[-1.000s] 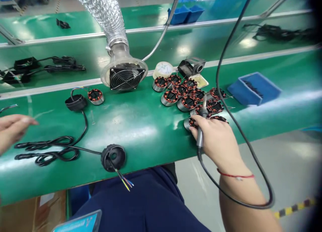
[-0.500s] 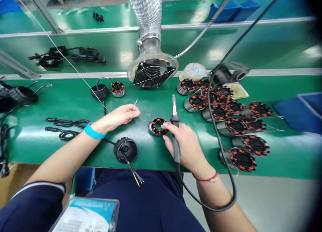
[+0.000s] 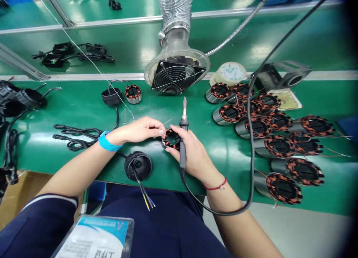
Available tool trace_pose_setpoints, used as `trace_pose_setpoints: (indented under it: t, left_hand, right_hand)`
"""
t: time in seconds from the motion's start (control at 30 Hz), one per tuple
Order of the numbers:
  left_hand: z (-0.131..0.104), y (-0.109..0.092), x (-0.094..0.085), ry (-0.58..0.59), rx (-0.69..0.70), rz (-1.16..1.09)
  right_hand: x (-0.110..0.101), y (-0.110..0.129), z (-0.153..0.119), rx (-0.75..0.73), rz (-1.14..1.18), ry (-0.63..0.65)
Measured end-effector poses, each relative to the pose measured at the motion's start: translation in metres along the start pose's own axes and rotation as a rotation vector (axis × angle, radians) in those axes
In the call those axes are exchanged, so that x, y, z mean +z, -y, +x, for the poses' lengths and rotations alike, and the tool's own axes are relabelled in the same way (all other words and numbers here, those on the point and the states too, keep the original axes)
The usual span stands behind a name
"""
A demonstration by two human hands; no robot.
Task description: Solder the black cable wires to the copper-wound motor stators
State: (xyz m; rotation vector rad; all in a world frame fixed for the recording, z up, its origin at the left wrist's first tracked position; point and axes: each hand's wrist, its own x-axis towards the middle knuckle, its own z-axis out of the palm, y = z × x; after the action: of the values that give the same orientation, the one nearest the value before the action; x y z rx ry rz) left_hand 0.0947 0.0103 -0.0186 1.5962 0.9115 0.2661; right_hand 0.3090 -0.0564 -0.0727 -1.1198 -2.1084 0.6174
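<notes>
A copper-wound stator (image 3: pixel 170 139) lies on the green bench between my two hands. My right hand (image 3: pixel 190 150) has its thumb and a finger on the stator's right side, and a soldering iron (image 3: pixel 182 153) rests in the same hand, tip pointing away from me. My left hand (image 3: pixel 145 129) is pinched at the stator's left edge, by its wire ends; a thin solder wire (image 3: pixel 103 73) runs down toward this hand. What the left fingertips grip is too small to make out. Nearer me is a black round housing (image 3: pixel 138 166) with coloured wires.
A fume extractor (image 3: pixel 176 77) hangs beyond my hands. Many stators (image 3: pixel 279 146) stand at the right. The iron's cable (image 3: pixel 251 138) loops over the right side. Another housing (image 3: pixel 112 97), a stator (image 3: pixel 133 94) and black cables (image 3: pixel 81 137) lie at the left.
My left hand has moved right to the stator's edge. My right hand, with the iron, has shifted slightly left and now reaches round the stator's side. The camera view has shifted a little.
</notes>
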Motion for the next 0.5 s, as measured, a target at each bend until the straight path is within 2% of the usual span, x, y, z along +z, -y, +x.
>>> trace_pose_setpoints:
  t: [0.1,0.17,0.23,0.3,0.5]
  left_hand:
    - [0.002,0.002,-0.004,-0.185,-0.053,0.059]
    - [0.003,0.005,-0.006,-0.240,-0.099,0.147]
    - [0.004,0.007,-0.006,-0.169,-0.132,0.219]
    - [0.006,0.007,-0.005,-0.109,-0.140,0.183]
    - [0.017,0.005,0.005,-0.044,-0.079,-0.296]
  right_hand:
    - [0.001,-0.003,0.001,0.007,0.034,-0.011]
    - [0.002,-0.002,0.000,0.025,0.052,-0.010]
    - [0.003,-0.001,-0.002,0.045,0.060,-0.013]
    - [0.005,0.000,-0.003,0.056,0.057,-0.027]
    - [0.008,0.000,-0.003,0.070,0.068,-0.017]
